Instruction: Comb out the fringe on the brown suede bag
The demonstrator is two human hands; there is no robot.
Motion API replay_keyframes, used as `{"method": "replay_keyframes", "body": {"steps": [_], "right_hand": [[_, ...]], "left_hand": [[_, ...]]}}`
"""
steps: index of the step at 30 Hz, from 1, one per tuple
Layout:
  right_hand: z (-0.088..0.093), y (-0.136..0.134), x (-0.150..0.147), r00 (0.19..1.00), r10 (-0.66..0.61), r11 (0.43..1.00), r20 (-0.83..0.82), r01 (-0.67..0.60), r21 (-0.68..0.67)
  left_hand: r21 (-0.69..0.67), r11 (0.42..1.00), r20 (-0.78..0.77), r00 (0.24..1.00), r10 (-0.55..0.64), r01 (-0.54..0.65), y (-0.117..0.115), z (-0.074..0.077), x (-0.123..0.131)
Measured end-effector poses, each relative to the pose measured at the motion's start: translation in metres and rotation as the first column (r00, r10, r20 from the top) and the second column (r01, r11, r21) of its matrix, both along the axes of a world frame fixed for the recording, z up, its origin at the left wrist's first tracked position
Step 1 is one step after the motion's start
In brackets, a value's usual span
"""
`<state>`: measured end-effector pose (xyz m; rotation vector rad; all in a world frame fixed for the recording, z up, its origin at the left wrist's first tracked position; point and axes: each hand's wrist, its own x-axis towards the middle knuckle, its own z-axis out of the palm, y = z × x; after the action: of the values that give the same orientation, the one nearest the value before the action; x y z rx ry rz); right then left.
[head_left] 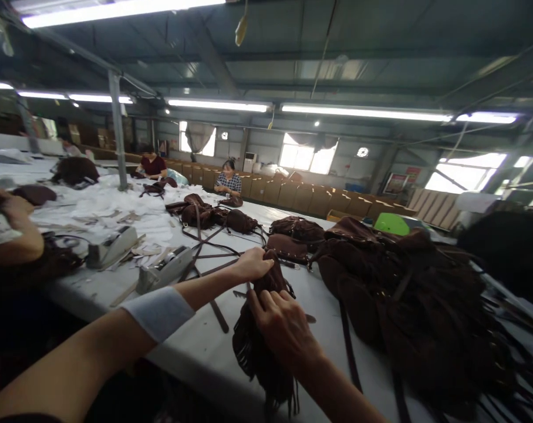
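My left hand [252, 264] grips the top of a dark brown fringed suede bag [260, 346] at the near edge of a long white table [196, 346]. My right hand [284, 326] is pressed on the same bag lower down, fingers curled into the fringe. The bag's fringe hangs over the table edge. Its strap [216, 311] lies on the table beside it.
A big pile of brown fringed bags [407, 294] lies to the right. More bags [213, 217] sit farther along the table. Two tape dispensers [165, 269] and paper scraps are at the left. A co-worker's arm [11, 241] is at far left; other people sit behind.
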<state>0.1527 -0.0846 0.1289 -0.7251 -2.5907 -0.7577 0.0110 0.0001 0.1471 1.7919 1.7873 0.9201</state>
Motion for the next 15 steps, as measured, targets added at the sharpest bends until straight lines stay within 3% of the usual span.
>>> {"method": "replay_keyframes", "body": {"steps": [5, 11, 15], "right_hand": [[-0.028, -0.009, -0.003, 0.993, -0.092, 0.994, 0.067, 0.087, 0.067], [-0.091, -0.01, 0.01, 0.978, -0.143, 0.99, 0.155, 0.142, 0.014], [-0.123, -0.019, 0.019, 0.988, -0.013, 0.994, 0.154, 0.029, -0.106]], "left_hand": [[0.007, 0.998, -0.078, 0.995, 0.057, -0.056, 0.005, -0.007, 0.01], [-0.021, 0.991, -0.028, 0.991, 0.13, -0.131, 0.02, -0.011, 0.006], [-0.069, 0.984, 0.08, 0.982, 0.17, -0.165, 0.026, -0.03, 0.002]]}}
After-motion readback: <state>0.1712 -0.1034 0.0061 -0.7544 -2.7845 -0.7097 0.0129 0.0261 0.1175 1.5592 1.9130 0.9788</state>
